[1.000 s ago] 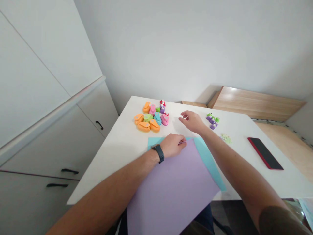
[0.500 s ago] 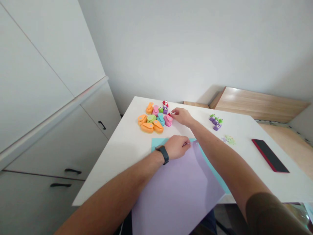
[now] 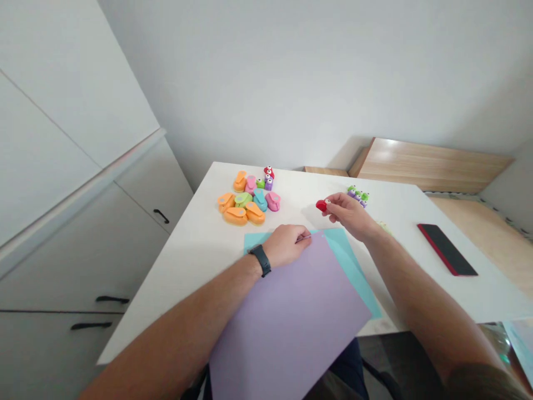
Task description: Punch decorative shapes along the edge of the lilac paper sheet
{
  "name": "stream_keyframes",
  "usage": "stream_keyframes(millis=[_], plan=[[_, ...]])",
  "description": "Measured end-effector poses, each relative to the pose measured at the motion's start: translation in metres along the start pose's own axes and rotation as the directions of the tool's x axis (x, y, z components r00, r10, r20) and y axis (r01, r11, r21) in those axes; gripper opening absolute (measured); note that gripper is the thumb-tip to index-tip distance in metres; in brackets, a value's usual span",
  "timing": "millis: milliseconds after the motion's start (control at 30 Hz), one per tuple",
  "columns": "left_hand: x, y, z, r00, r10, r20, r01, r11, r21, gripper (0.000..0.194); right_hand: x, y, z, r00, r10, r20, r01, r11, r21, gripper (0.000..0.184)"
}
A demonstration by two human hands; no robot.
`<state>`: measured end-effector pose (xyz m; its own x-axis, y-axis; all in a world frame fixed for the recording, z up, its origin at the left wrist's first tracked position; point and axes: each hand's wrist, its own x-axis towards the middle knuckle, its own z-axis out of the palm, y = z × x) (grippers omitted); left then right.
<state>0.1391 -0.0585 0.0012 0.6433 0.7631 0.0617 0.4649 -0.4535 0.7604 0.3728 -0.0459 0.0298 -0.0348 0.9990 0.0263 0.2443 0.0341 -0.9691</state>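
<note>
My left hand (image 3: 287, 245), with a dark watch on the wrist, pinches the top edge of a purple paper sheet (image 3: 287, 316). The sheet slopes down over the table's front edge toward my lap. Under it lies a light blue sheet (image 3: 348, 261), showing at the top and along the right side. Above the table, right of the left hand, my right hand (image 3: 348, 212) grips a small red craft punch (image 3: 321, 205) between thumb and fingers. At the back left stand larger lever punches in orange (image 3: 235, 216), pink, green and blue, beside small red and purple punches (image 3: 268, 182).
Several small green and purple punches (image 3: 358, 194) stand behind my right hand. Tiny paper cut-outs (image 3: 383, 226) are partly hidden by it. A dark slab with a red edge (image 3: 447, 250) lies on the right. White cabinets (image 3: 141, 244) flank the table's left side.
My right hand has lifted the small red punch away from the punch group and carried it right and nearer. My left hand still holds the purple sheet. The view has shifted slightly.
</note>
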Motion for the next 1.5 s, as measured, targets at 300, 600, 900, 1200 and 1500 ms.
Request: stream_keyframes(millis=[300,600,900,1200,1500], plan=[[0.002,-0.001,0.002,0.999,-0.037,0.012,0.038,0.996,-0.081,0.026,-0.031,0.023,-0.007,0.991,0.066,0.119,-0.096,0.958,0.270,0.044],[0.003,0.003,-0.001,0.997,-0.077,0.013,0.078,0.987,-0.140,0.030,-0.038,0.016,-0.012,0.988,0.057,0.142,-0.113,0.898,0.425,0.037],[0.004,0.003,-0.003,0.993,-0.114,0.006,0.113,0.976,-0.187,0.031,-0.042,0.011,-0.012,0.982,0.105,0.158,-0.160,0.906,0.391,0.042],[0.005,0.000,-0.010,0.988,-0.144,-0.064,0.129,0.972,-0.198,0.035,-0.041,0.012,-0.011,0.981,0.046,0.190,-0.102,0.949,0.299,0.032],[0.004,0.002,-0.006,0.961,-0.231,-0.153,0.176,0.936,-0.305,0.034,-0.038,0.017,-0.017,0.993,0.018,0.113,-0.042,0.976,0.214,0.036]])
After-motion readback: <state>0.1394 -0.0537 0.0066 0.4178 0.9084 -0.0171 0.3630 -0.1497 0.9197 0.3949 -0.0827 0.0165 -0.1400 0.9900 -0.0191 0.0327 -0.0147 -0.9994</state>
